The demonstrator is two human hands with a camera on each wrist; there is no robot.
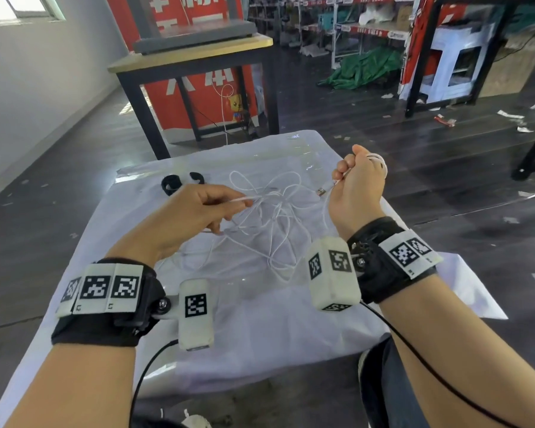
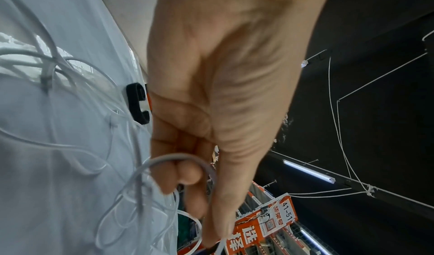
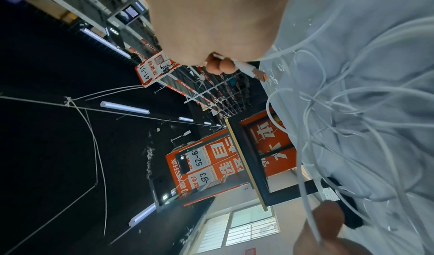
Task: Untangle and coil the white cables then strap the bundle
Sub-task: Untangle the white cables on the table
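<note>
Both hands gripping white cables; tangle on table

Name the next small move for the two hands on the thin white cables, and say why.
Probably the left hand should draw its pinched strand out of the tangle of thin white cables. The right hand already grips the end near the metal USB plug, loops wound round its fingers, while the black straps lie unused.

Ahead of you stands a black-legged table with a grey box on it; red banners hang behind. To your right, green sheeting lies on the dark floor; paper scraps lie scattered nearby.
</note>
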